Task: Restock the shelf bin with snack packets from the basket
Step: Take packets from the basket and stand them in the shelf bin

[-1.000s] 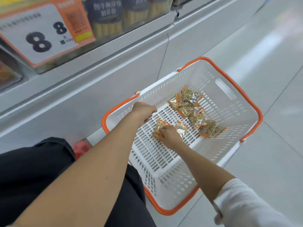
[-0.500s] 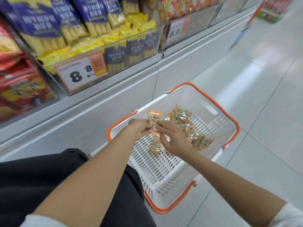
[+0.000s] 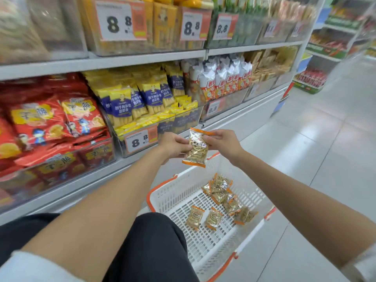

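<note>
A clear snack packet [image 3: 196, 148] with orange ends hangs upright above the basket, in front of the lowest shelf. My left hand [image 3: 173, 146] grips its left side and my right hand [image 3: 222, 142] pinches its upper right edge. Below them the white basket [image 3: 168, 197] with an orange rim stands on the floor. Several more packets [image 3: 222, 197] lie along its right side, and two packets [image 3: 204, 217] lie apart in the middle. A clear shelf bin [image 3: 140, 139] with an 8.8 price tag stands just left of my hands, holding yellow and blue packs.
Red snack bags [image 3: 57, 123] fill the bin to the left, white and red packs [image 3: 221, 82] the bin to the right. Higher shelves carry more goods. My dark-trousered knee [image 3: 154, 241] is beside the basket. Pale floor tiles [image 3: 325, 139] run to the right.
My hands lifted one packet out of the basket and up to shelf height. The view tilted upward from the basket to the shelves.
</note>
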### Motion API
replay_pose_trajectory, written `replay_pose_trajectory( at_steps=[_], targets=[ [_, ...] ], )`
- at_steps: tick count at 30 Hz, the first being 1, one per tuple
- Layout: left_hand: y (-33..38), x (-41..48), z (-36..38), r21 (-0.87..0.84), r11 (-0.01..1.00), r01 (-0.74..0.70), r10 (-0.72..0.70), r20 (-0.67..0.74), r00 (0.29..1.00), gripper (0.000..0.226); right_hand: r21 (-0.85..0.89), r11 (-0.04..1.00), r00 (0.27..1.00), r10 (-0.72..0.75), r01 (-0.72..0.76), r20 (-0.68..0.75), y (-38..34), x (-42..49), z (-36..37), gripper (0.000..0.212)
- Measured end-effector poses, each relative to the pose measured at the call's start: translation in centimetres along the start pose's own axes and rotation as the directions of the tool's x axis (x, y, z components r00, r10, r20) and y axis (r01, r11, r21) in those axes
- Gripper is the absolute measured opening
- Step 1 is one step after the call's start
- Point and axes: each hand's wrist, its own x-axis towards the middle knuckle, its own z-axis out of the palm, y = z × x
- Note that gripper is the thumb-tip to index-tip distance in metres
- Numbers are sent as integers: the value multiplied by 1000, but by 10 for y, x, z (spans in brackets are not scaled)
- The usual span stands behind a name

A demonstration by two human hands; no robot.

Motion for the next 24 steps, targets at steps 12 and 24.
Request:
replay_pose_trajectory(
  at_steps=[12,24],
  targets=[
    [142,-85,-108,152,956,-251,271,-130,954,19,-368,881,950,-235,297,204,-216,4,31,9],
    [256,-124,-225,246,842,-481,535,-261,803,13,-542,529,748,-563,653,352,-345,36,114,16]
  ],
)
